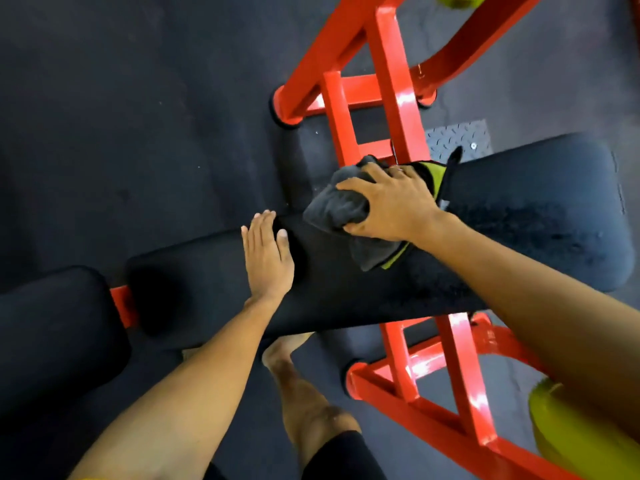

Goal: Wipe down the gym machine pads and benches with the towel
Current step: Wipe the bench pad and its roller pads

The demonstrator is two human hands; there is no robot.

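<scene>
Towel: my dark grey cloth towel with yellow-green trim [341, 206] sits bunched at the far edge of the long black vinyl pad [519, 220], about mid-length.
Right hand: my right hand [391, 206] is on top, fingers [353, 184] curled round the bunch.
Left hand: my left hand [268, 261] lies flat just left of the towel, fingers straight, holding nothing.
Axis: the pad runs lower left to upper right; I'd stroke along it.
Room: open pad lies rightward; the glossy red steel frame [398, 98] stands just beyond the far edge.
</scene>
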